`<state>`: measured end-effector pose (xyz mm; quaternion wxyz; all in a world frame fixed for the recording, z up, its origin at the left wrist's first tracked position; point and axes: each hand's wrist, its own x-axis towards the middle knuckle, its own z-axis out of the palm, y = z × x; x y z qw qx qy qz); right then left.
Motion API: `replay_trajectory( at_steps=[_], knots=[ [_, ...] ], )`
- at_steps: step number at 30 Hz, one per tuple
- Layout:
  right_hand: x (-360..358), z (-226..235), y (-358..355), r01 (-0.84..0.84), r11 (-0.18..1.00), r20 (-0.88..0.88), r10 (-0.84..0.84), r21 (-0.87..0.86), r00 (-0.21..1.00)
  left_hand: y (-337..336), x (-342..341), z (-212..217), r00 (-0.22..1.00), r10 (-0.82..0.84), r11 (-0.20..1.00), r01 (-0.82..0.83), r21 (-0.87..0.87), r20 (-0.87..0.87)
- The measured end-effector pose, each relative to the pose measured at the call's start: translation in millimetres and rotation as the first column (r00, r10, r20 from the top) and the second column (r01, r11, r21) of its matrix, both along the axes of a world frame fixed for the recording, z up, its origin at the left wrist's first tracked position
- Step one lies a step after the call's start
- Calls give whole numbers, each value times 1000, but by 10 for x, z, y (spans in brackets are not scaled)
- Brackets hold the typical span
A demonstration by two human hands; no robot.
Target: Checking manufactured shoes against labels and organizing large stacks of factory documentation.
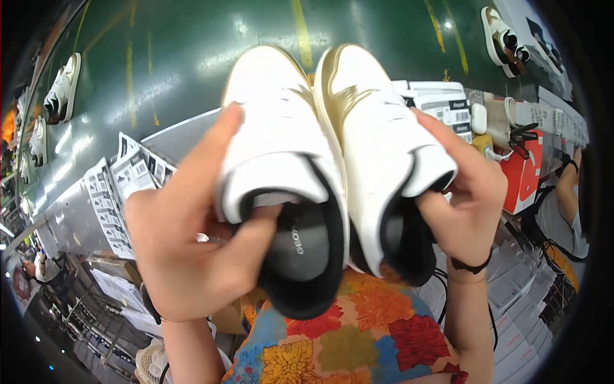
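I hold a pair of white shoes with gold trim and black lining side by side, close to the camera, toes pointing away. My left hand (192,243) grips the left shoe (281,160), thumb tucked into its black opening and fingers along its outer side. The right shoe (377,147) is held by my right hand (464,198), fingers over its strap and thumb at the heel opening. A dark band circles my right wrist. The two shoes touch along their inner sides.
A green conveyor belt (192,51) runs behind, carrying white shoes at far left (62,86) and top right (505,38). Printed sheets (118,185) lie on a grey ledge. Red box (524,173) and stacked boxes stand right; another person's arm (566,192) is at far right.
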<state>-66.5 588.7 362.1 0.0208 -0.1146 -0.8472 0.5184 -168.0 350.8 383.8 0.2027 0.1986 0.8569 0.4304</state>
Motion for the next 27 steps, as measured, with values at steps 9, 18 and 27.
replay_trajectory(
  at_steps=[9,18,27],
  knots=[
    [-62,-565,254,152,468,37,-245,-871,969,697,0,-723,731,-25,425,-610,669,682],
    [-465,-733,492,126,347,62,-191,-929,980,739,-766,-1092,688,-8,524,-615,589,725],
    [-822,-978,506,178,806,-348,36,564,937,890,-982,-949,980,-30,993,51,105,-199]
  ],
)
